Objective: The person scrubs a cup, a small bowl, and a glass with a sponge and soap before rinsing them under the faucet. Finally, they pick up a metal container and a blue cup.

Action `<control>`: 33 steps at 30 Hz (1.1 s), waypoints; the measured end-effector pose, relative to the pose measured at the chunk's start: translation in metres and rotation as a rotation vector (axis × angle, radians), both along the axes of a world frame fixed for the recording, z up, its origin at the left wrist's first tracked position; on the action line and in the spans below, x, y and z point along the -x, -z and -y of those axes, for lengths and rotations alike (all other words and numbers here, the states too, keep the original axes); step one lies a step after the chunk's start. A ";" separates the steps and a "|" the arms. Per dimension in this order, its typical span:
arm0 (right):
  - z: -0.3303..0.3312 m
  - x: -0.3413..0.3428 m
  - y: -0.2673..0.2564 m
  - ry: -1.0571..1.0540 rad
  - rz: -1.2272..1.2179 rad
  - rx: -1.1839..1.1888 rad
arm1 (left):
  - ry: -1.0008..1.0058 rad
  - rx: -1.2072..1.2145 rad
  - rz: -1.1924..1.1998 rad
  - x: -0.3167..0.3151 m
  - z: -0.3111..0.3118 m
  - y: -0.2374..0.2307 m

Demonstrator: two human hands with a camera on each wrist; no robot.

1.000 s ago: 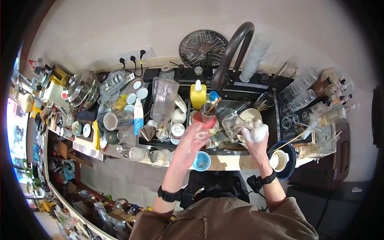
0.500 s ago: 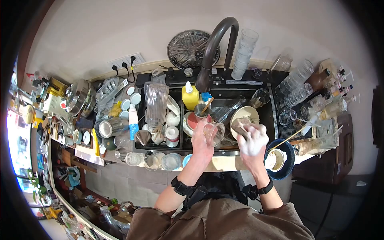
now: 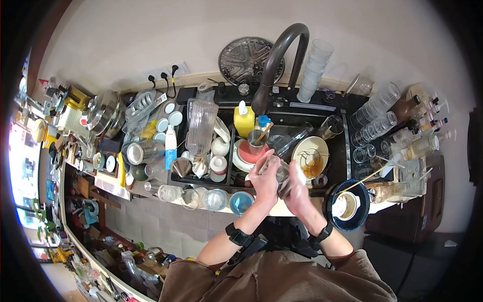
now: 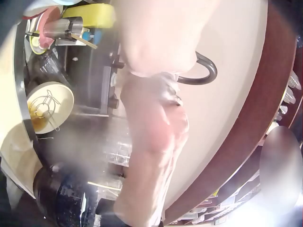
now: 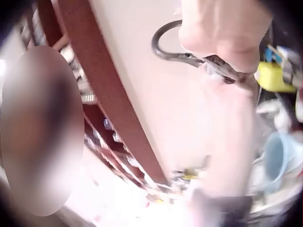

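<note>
A clear, greyish glass-like vessel [image 3: 283, 182] is held between two bare hands, over the near edge of a black rectangular sink [image 3: 302, 119]. The vessel is grasped by the left hand [image 3: 265, 180], whose fingers and thumb are curled round its side. The right hand [image 3: 298, 194] is brought close against the vessel's other side, but it is blurred by motion, and whether the vessel is gripped or only touched by it cannot be told. With the vessel taken as the clock's centre in the head view, a cream round bowl [image 3: 324, 151] is seen between one and two o'clock, with a thin wire utensil and some amber liquid held in it. A coral-red round dish [image 3: 245, 151] is set between ten and eleven, near a grey metal cup [image 3: 254, 138] from which a wooden stick is slanted. A yellow pump bottle [image 3: 244, 122] is placed at eleven, and a dark curved tap [image 3: 287, 38] is arched above, at twelve. A translucent blue bowl [image 3: 242, 203] is found at eight, and a dark blue round basin [image 3: 363, 201] between three and four.
</note>
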State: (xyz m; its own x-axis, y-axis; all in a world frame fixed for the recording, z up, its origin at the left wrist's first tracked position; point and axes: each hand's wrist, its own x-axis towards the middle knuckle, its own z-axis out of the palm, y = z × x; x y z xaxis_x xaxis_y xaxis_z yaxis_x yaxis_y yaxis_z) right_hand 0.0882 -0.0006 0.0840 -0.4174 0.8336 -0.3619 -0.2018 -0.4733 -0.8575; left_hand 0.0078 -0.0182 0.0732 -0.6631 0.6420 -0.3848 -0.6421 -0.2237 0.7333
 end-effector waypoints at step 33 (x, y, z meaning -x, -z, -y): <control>-0.013 -0.003 -0.043 -0.536 0.350 -0.876 | 1.141 0.000 -0.671 0.078 0.039 -0.024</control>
State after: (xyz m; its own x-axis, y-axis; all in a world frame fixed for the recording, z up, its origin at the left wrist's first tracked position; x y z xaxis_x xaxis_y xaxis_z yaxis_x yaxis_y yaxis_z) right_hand 0.0910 0.0123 0.1271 -0.7934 0.6004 0.1003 0.1706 0.3776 -0.9101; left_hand -0.0701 -0.0576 0.0971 0.1849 0.9629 -0.1964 0.0164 0.1968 0.9803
